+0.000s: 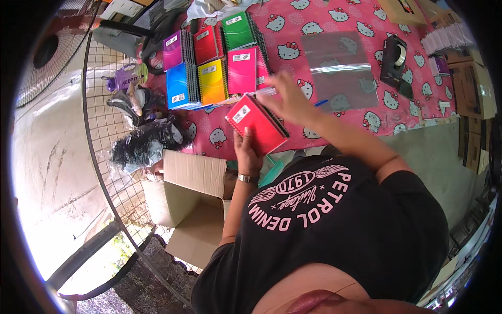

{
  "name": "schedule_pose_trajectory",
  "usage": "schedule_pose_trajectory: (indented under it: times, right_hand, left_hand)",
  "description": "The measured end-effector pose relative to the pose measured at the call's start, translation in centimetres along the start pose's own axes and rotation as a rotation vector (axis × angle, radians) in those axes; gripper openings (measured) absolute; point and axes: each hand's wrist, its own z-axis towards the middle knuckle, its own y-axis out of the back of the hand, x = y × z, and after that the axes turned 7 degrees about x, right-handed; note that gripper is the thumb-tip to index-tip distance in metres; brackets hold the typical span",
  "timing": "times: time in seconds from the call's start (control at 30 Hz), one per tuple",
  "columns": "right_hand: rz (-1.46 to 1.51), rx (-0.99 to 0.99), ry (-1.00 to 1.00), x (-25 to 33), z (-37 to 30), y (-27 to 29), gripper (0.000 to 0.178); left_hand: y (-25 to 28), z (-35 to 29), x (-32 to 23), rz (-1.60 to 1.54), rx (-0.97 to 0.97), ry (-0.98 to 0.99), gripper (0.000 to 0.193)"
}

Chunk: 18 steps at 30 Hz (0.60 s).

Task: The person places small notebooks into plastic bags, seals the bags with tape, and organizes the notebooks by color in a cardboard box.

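My left hand [248, 149] grips a small stack of red spiral notebooks [261, 128] from below, its thumb on the top cover. The stack is tilted just off the table's near edge; a white label sits on the cover. My right hand [286, 102] hovers at the stack's upper right edge, fingers apart and slightly blurred; whether it touches the notebooks I cannot tell. Just beyond lie spiral notebooks in piles: pink [242, 72], yellow [212, 81], blue [179, 85], purple [172, 51], red [206, 44] and green [239, 31].
A clear plastic sleeve [342, 78] and a black tape dispenser [392, 65] lie on the pink patterned tablecloth [366, 29]. A blue pen [321, 103] is by my right forearm. An opened cardboard box [193, 178] stands below the table's left side. Brown boxes [470, 89] stand at right.
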Motion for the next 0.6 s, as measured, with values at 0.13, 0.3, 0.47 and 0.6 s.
schedule_pose_trajectory:
  times: [0.13,0.3,0.47,0.6]
  right_hand:
    - [-0.237,-0.249,-0.168,-3.2,8.0,-3.0,0.053]
    - [-0.025,-0.091,-0.342,-4.8,9.2,-2.0,0.058]
    - [0.03,-0.107,-0.401,-7.5,10.1,-2.1,0.051]
    - [0.062,-0.043,-0.409,-3.2,9.9,-1.7,0.054]
  left_hand:
    - [2.8,-0.8,-2.0,-0.08,-0.055,0.001,0.043]
    - [7.6,-0.5,-1.6,-0.213,-0.097,0.047,0.039]
    - [8.8,1.2,-1.6,-0.488,-0.073,0.068,0.031]
    - [10.4,1.5,-0.8,-0.382,-0.167,0.028,0.033]
